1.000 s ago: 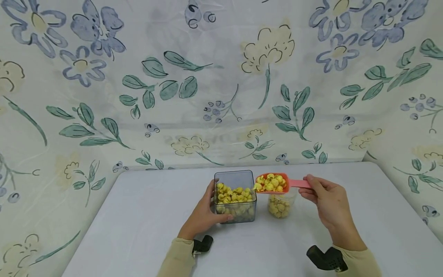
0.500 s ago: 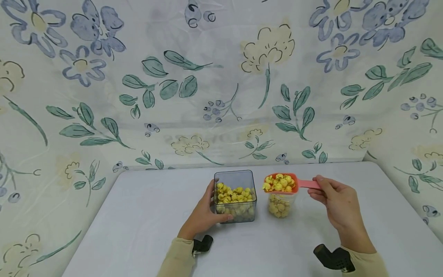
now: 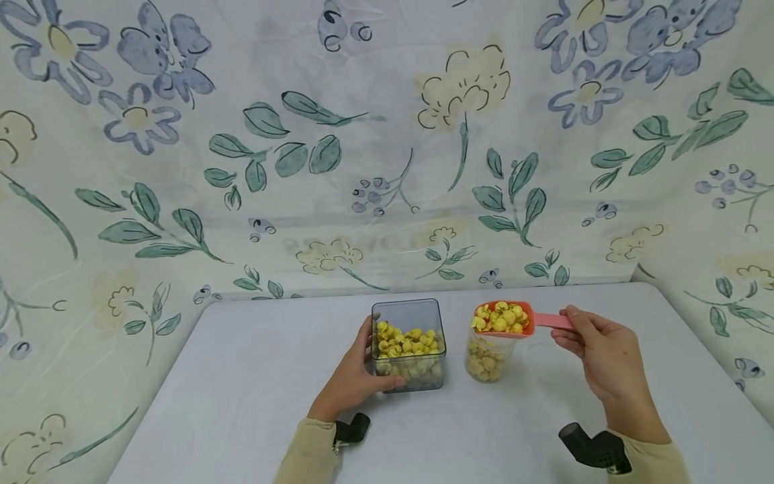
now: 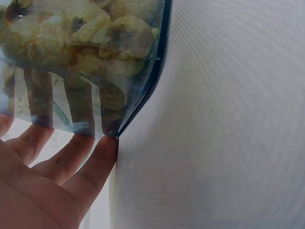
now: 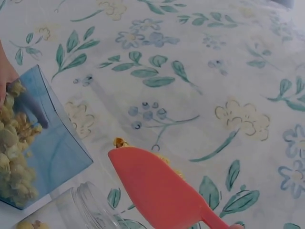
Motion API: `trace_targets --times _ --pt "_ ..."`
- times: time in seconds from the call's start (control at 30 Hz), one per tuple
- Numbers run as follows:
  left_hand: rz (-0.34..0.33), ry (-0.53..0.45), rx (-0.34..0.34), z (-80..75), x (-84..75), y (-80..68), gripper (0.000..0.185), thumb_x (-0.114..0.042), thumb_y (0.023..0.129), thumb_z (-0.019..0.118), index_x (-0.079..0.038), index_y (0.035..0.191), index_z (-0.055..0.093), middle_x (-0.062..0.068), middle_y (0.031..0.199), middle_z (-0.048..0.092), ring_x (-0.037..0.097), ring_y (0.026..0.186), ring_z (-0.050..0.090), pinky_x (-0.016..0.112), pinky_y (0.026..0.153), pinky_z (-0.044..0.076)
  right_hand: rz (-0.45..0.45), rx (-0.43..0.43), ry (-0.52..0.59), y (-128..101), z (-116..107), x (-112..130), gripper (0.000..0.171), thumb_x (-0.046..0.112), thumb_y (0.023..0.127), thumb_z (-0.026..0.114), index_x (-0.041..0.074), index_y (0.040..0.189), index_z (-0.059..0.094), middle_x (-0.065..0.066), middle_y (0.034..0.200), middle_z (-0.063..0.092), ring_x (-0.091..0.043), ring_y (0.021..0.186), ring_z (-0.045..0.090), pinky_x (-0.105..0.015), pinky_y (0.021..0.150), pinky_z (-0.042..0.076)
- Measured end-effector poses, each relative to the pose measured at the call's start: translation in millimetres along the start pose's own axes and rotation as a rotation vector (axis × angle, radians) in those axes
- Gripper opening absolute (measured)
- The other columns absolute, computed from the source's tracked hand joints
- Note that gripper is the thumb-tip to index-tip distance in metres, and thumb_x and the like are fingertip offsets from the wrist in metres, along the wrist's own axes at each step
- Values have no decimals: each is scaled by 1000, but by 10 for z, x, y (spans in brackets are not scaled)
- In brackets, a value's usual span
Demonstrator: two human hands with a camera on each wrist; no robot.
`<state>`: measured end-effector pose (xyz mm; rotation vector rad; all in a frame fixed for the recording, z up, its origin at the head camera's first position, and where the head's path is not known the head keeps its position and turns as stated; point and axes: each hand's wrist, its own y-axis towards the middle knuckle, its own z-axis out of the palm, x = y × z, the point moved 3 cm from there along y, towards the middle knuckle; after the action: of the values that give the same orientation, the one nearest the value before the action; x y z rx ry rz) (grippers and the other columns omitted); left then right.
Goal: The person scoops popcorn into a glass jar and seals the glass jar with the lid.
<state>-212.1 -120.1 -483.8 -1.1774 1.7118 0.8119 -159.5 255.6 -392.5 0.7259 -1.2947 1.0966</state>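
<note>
My left hand [image 3: 351,380] grips the near left side of a clear bluish square container [image 3: 417,376], its thumb along the front wall. Yellow popcorn [image 3: 408,341] fills the lower part of it. Between finger and thumb, my right hand [image 3: 607,349] pinches the handle of a red scoop [image 3: 531,319] heaped with popcorn. The scoop hangs level over a clear round jar [image 3: 488,359] that also has popcorn inside. In the right wrist view the scoop's underside [image 5: 152,188] shows above the open jar mouth [image 5: 93,205].
The container and jar stand side by side on a white table [image 3: 266,363]. Behind it hangs a floral cloth [image 3: 375,168], which also runs down both sides. A black wrist camera sits on each sleeve.
My right hand has moved the loaded scoop rightward, from beside the square container's rim to over the jar. The left hand keeps its hold on the container.
</note>
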Motion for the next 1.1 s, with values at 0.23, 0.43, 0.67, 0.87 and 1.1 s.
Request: trace_targets --times 0.23,0.43,0.67,0.87,1.1 --pt "-1 -5 0 -5 -5 -2 129 -33 73 92 -18 163 2 11 164 23 31 148 27 52 117 33 -3 -22 -25 21 -50 9 11 25 100 64 19 96 71 6 83 73 -8 71 73 -20 70 59" --pt "-5 -3 1 -6 -8 3 129 -34 73 92 -17 163 1 12 164 22 33 149 25 53 118 31 12 -58 -57 47 -74 8 36 25 101 62 -2 124 61 8 82 73 -7 71 73 -20 69 59" --pt "-2 -11 3 -3 -7 -3 128 -33 73 92 -16 163 2 13 164 21 33 150 23 52 118 30 18 -76 -113 72 -102 -1 53 24 102 59 -12 139 49 11 80 71 -6 70 72 -19 68 59" --pt "8 -18 5 -6 -16 -5 128 -32 73 92 -16 163 2 11 164 22 32 150 24 52 119 30 -9 -84 -124 67 -108 17 51 21 103 58 -15 138 48 11 79 71 -6 68 71 -19 66 59" --pt "11 -16 7 -3 -11 -1 128 -32 73 92 -20 163 2 9 164 22 31 150 24 51 119 30 -30 -88 -178 58 -113 20 51 20 103 57 -16 138 48 12 78 69 -5 67 71 -19 66 59"
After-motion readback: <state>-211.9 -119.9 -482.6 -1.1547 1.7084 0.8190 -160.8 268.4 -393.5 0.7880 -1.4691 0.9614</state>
